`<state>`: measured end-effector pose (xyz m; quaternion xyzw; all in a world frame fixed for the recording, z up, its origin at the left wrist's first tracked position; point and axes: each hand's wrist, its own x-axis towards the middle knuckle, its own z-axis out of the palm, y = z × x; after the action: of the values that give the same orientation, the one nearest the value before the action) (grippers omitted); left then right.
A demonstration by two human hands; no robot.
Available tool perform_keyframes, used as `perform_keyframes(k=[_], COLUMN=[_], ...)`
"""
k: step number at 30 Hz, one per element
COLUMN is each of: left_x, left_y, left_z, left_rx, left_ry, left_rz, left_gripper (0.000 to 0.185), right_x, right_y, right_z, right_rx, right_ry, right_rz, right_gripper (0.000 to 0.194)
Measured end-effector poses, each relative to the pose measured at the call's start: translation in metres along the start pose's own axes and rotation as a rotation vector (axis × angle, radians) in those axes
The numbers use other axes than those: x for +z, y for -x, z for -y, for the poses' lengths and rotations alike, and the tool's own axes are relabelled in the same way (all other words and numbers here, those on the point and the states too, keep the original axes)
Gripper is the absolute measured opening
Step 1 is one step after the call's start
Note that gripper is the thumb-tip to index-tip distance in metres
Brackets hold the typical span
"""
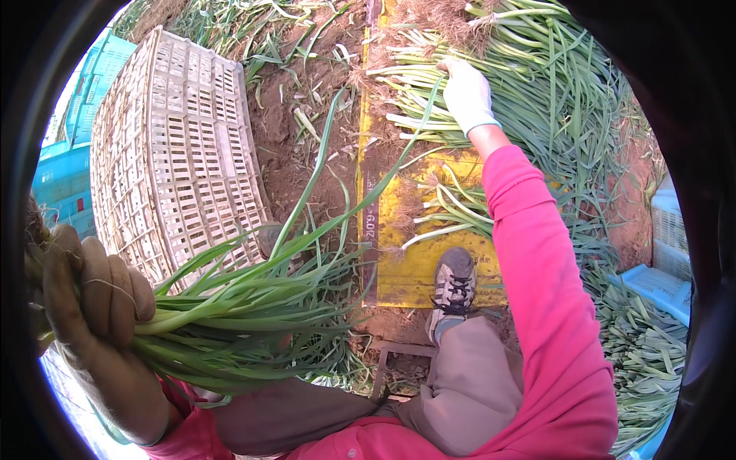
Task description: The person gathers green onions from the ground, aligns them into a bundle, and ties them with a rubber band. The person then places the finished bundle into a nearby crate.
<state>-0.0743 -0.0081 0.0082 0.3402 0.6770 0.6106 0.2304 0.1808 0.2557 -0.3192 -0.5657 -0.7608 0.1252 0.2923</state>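
My left hand (100,293), in a soiled glove at the lower left, is closed round a bunch of green onions (230,305); its roots are at the left edge and its leaves trail to the right. My right hand (467,95), in a white glove, reaches to a large pile of green onions (535,98) at the upper right. Its fingertips touch the pale stems; whether they grip any cannot be told. The pile lies with roots to the left on a yellow printed sheet (397,276). A few loose green onions (454,210) lie below it, partly behind my right sleeve.
A white plastic crate (201,144) stands at the left, with turquoise crates (95,86) behind it. Blue crates (670,230) and more green leaves (644,351) are at the right. My shoe (454,282) rests on the sheet's near edge. Leaf scraps litter the soil (287,126).
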Motion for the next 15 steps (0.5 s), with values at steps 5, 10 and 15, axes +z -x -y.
perform_keyframes(k=[5, 10, 15], left_x=[0.009, 0.009, 0.010], left_y=[-0.001, -0.002, 0.000], left_z=[-0.009, -0.006, -0.003], left_rx=[-0.463, -0.531, -0.544], left_ry=[0.257, 0.299, 0.318], left_rz=[0.207, 0.578, 0.569], left_gripper=[0.021, 0.018, 0.017], right_x=[-0.003, 0.019, 0.040], right_y=[-0.002, 0.007, 0.020], right_z=[-0.011, -0.002, 0.012], right_rx=[0.079, -0.141, -0.192], right_ry=[-0.087, 0.206, 0.397], right_rz=[-0.051, 0.159, 0.125], right_gripper=[0.017, 0.031, 0.031])
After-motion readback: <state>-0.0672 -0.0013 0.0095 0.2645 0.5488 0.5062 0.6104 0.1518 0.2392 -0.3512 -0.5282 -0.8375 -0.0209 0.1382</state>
